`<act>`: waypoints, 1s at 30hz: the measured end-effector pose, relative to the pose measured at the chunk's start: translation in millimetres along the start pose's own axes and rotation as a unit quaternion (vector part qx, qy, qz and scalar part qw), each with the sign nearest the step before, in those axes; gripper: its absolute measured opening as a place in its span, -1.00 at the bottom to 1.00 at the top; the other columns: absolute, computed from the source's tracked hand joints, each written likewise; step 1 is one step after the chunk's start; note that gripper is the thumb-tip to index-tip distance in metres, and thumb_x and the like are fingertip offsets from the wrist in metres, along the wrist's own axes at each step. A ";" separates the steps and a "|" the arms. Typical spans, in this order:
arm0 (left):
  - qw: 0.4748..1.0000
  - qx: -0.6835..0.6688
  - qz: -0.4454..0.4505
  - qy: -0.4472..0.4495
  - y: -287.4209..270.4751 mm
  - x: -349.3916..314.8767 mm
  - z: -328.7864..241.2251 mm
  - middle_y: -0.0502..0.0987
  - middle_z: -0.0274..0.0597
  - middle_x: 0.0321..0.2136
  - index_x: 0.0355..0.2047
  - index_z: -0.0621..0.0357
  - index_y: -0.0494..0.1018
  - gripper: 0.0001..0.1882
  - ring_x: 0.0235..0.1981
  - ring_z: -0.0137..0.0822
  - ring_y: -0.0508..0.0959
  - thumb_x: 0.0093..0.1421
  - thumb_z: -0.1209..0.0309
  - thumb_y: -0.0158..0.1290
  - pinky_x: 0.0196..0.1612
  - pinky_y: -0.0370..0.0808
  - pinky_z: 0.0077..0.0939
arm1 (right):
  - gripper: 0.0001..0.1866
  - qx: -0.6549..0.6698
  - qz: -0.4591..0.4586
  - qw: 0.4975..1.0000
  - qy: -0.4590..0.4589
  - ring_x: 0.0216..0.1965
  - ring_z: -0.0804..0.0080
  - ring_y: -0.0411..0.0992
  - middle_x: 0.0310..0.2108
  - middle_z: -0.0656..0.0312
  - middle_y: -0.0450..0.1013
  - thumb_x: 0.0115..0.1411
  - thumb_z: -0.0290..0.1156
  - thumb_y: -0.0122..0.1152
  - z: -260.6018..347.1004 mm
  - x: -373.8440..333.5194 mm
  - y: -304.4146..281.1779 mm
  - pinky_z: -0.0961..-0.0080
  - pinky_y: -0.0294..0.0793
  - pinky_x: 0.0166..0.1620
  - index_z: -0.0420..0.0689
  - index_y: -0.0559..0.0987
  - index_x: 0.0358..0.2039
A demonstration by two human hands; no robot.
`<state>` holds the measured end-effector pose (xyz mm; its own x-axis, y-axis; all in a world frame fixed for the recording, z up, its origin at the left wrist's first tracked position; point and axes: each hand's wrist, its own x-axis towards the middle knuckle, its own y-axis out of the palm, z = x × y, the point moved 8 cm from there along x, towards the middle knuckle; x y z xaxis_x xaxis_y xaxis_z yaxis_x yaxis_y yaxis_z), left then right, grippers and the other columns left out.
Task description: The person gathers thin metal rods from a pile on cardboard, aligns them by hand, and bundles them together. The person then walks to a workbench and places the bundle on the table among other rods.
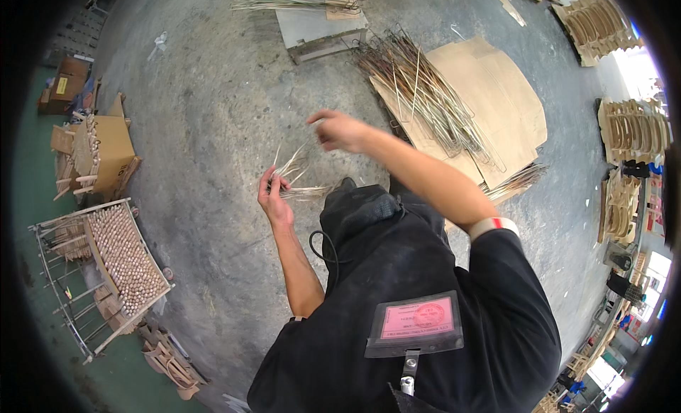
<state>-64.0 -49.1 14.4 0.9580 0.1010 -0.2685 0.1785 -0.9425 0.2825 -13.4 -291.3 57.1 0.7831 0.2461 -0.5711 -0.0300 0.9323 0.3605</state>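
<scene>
1. The left hand (277, 202) has its fingers closed around one bunch of pale strands (303, 192), which fan out ahead and rightward.
2. The right hand (339, 131), blurred, half curled, is ahead and right of the left; I cannot tell whether it holds anything.
3. Right of both hands, one rod heap (425, 94) lies on cardboard (496, 86).
4. Beyond them: one grey table (316, 35).

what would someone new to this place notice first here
Probably the pink badge card on the person's chest, lower middle. Then the big heap of thin rods lying on cardboard at upper right, and the stacked round-ended pieces at left. Near the centre, the left fingers hold thin pale strands.
</scene>
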 end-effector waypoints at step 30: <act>0.977 0.033 -0.155 -0.140 -1.5 4.9 4.1 0.40 -0.29 -0.27 0.09 0.08 0.34 -0.68 -0.20 -0.32 0.43 0.37 0.44 0.08 0.13 0.34 -0.29 | -0.62 -0.262 -0.465 0.836 0.131 -0.13 -0.13 0.57 -0.19 -0.15 0.59 0.17 -0.27 0.15 -162.4 176.1 -483.1 0.01 0.56 -0.05 -0.19 0.57 -0.04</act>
<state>-60.5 -48.5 8.9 0.7594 0.3026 -0.5760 0.4270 -0.8998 0.0902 38.1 -655.3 -337.3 0.4585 -0.6631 -0.5917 0.1946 0.7245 -0.6612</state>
